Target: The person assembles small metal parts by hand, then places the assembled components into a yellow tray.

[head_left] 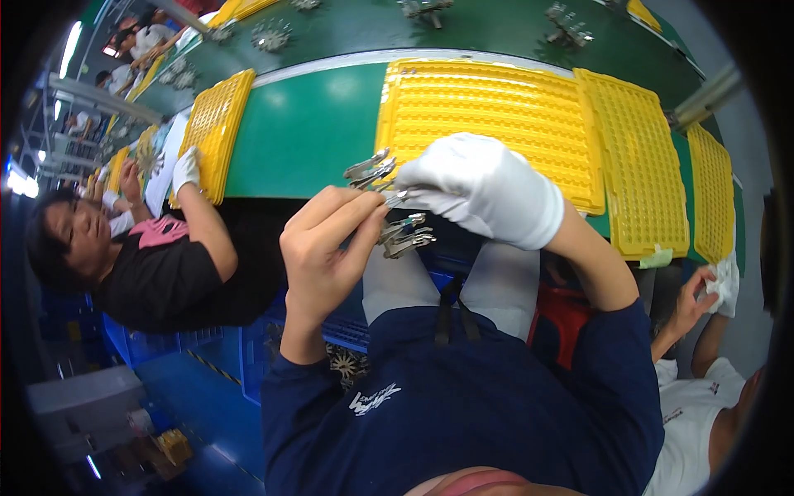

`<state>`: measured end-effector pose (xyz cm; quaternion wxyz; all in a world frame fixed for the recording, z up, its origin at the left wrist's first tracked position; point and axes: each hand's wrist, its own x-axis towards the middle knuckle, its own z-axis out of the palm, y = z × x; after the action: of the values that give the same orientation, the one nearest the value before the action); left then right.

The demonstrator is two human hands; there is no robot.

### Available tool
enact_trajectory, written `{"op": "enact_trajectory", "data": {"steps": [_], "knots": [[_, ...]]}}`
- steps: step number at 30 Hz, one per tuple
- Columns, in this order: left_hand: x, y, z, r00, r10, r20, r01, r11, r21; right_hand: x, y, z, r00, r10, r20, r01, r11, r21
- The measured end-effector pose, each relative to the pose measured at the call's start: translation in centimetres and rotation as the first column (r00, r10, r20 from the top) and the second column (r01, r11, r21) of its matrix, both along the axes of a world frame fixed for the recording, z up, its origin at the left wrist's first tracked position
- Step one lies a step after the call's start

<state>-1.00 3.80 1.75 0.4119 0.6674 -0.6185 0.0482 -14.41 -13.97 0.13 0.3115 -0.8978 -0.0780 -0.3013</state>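
Observation:
A shiny metal rack of several spring-like clips (405, 236) is held up between my hands, just off the table's near edge. My bare left hand (322, 244) is closed, with thumb and fingertips pinching near the middle of the rack. From the other side my right hand (488, 186), in a white glove, is closed with its fingertips on the same clips. Where the fingers meet, the exact grip and any small piece between them are hidden. Beyond my right hand lies a yellow tray (496, 91) with rows of small pockets.
A green table (302, 124) runs across in front of me. More yellow trays (637, 157) lie to the right. Similar metal clip racks (271, 35) sit on the dark green belt beyond. One co-worker (165, 256) sits at left, another (695, 405) at right. Blue crates stand below.

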Motion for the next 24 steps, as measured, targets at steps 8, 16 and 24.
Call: {"op": "enact_trajectory", "data": {"steps": [8,16,24], "knots": [[-0.6,-1.0,-0.3,1.0,-0.007,0.023,0.006,0.999,0.044,-0.3,1.1,-0.3,0.976,-0.181,0.123,0.2,0.964,-0.173],[-0.7,-2.5,-0.9,0.994,-0.063,0.093,0.054,0.994,0.099,0.1,1.5,-2.2,0.945,-0.316,0.088,0.327,0.932,-0.158],[-1.7,-4.2,-1.5,0.993,-0.084,0.085,0.075,0.991,0.107,-1.8,0.8,-3.1,0.92,-0.392,0.012,0.392,0.917,-0.08]]}}
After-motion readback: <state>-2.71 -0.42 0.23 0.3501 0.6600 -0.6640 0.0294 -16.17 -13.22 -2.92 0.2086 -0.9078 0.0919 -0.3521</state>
